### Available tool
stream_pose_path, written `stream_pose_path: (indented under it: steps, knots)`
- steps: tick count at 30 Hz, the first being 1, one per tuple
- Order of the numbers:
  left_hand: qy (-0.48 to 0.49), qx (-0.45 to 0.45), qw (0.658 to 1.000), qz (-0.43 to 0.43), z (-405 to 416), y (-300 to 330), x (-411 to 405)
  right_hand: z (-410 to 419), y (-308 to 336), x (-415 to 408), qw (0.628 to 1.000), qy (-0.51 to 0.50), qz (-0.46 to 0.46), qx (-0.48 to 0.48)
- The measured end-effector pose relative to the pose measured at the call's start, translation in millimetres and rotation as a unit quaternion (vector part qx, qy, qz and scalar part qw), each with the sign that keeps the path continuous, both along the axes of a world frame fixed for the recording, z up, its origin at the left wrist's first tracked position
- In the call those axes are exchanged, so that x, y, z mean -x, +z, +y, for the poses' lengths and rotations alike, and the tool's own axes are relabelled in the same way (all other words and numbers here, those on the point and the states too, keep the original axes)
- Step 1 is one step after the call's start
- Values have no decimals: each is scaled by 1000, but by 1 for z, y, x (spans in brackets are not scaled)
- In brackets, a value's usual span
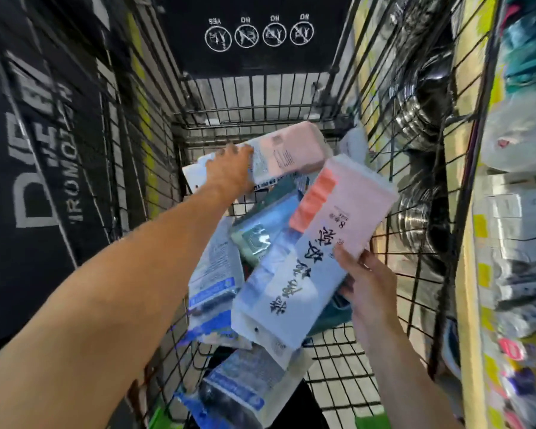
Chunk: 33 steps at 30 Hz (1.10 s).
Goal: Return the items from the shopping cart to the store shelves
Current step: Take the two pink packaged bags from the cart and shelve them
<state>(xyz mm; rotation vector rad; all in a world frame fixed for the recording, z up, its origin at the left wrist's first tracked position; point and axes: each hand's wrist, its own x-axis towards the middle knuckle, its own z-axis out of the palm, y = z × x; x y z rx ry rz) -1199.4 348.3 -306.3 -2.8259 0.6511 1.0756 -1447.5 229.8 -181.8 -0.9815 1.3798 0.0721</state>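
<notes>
I look down into a black wire shopping cart [393, 224]. My right hand [364, 274] grips the side of a long pink and pale-blue packet [316, 243] with large black characters, held tilted above the pile. My left hand [229, 168] reaches to the far end of the cart, its fingers closed over a similar pink packet [288, 153] that lies across other goods. Beneath them lie several blue and white packets [214, 274], and another blue packet [242, 394] sits near me.
A black banner [44, 150] with white lettering hangs along the cart's left side. Store shelves [514, 212] with yellow price tags and packaged goods stand close on the right, with stacked steel pots [421, 125] behind the cart's wire. The cart's black child-seat flap [257, 35] stands at the far end.
</notes>
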Motion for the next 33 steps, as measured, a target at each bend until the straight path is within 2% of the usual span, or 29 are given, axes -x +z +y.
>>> stream_pose_path:
  steps: [4,8,10,14,18,21,23,27,29,33]
  knots:
    - [-66,-44,995,-66,1,-23,13,0,-3,0,1000,-14,-15,-12]
    - [-99,-6,991,-95,-1,-16,2,-2,3,1,1000,4,-12,12]
    - [-76,16,991,-113,-10,7,-20,-6,5,2,999,12,-7,32]
    - [-30,32,997,-67,-19,66,-47,-4,18,9,998,6,-8,58]
    - [59,127,989,53,-4,134,-48,2,49,12,996,-3,-68,65]
    - [152,212,948,182,34,176,-28,2,72,9,990,7,-129,55]
    - [196,263,917,226,59,209,-2,1,90,9,984,7,-176,27]
    - [271,396,820,313,76,269,75,-5,119,24,978,-27,-200,-43]
    - [297,418,785,347,81,284,113,-7,135,43,974,-36,-214,-69]
    - [249,413,780,398,73,302,169,-12,175,89,963,-33,-263,-48]
